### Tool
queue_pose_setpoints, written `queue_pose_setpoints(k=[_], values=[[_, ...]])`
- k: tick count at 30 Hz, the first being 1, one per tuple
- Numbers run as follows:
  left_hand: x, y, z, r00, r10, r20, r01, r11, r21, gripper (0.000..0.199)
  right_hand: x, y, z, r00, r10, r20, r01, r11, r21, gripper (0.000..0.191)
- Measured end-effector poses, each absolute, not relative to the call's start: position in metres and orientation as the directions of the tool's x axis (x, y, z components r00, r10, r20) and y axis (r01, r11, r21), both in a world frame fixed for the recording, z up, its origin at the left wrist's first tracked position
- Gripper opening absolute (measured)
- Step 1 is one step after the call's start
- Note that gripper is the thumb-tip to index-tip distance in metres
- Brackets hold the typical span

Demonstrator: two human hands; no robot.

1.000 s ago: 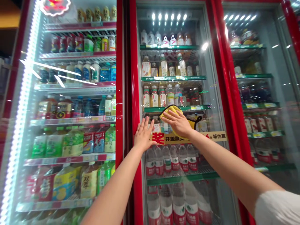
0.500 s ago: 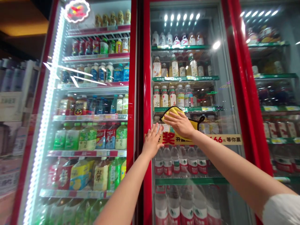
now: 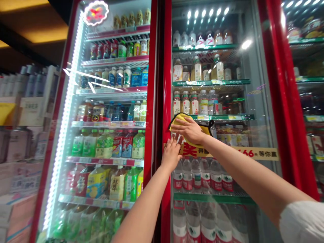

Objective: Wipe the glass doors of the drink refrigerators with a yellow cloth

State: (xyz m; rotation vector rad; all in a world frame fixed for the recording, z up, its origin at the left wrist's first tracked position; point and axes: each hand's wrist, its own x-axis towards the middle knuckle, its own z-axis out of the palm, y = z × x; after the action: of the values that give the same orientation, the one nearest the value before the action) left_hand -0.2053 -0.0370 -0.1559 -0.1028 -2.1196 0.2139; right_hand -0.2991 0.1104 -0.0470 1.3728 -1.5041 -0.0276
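Note:
My right hand (image 3: 188,130) lies over a yellow cleaning cloth (image 3: 208,131) with black edging, holding it against the glass door (image 3: 240,182) of the middle fridge. Its fingers are stretched flat across the cloth and point left; the thumb is hidden. The cloth's left end reaches the red door frame (image 3: 167,84). Just below, my left hand (image 3: 171,153) rests by the frame's inner edge and the glass, fingers apart and nothing in it. Its fingertips are close under the cloth; whether they touch it I cannot tell. A yellow printed strip (image 3: 268,154) crosses the door behind both hands.
Bottled drinks (image 3: 216,175) stand on green-edged shelves behind the glass. To the left is a lit fridge with a red frame (image 3: 152,101) and several drink shelves (image 3: 106,161). Another red-framed fridge (image 3: 286,84) adjoins at right. Stacked goods (image 3: 22,145) stand at far left.
My right hand has slid left with the cloth, bringing it onto the frame's edge and nearer my left hand. The view has turned left, so the fridges appear further right.

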Motion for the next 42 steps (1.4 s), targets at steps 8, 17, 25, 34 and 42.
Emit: queue_pose_setpoints(k=[8, 17, 25, 34, 42], values=[[-0.203, -0.037, -0.158, -0.535, 0.148, 0.832, -0.041, 0.979, -0.200, 0.034, -0.287, 0.088, -0.011, 0.200, -0.658, 0.725, -0.724, 0.399, 0.562, 0.054], [-0.210, -0.042, -0.162, -0.504, 0.152, 0.850, -0.030, 0.981, -0.192, 0.051, -0.298, 0.077, 0.017, 0.264, -0.771, 0.579, -0.692, 0.266, 0.671, 0.052], [-0.213, -0.049, -0.166, -0.480, 0.185, 0.858, -0.039, 0.972, -0.231, 0.065, -0.293, 0.064, 0.008, 0.357, -0.767, 0.534, -0.687, 0.171, 0.706, 0.047], [-0.210, -0.049, -0.166, -0.480, 0.174, 0.860, -0.026, 0.977, -0.212, 0.073, -0.289, 0.090, 0.022, 0.042, -0.401, 0.915, -0.710, 0.633, 0.309, 0.054], [-0.207, -0.045, -0.162, -0.477, 0.198, 0.856, -0.059, 0.965, -0.256, 0.064, -0.302, 0.107, -0.034, 0.140, -0.521, 0.842, -0.675, 0.572, 0.466, 0.053]])
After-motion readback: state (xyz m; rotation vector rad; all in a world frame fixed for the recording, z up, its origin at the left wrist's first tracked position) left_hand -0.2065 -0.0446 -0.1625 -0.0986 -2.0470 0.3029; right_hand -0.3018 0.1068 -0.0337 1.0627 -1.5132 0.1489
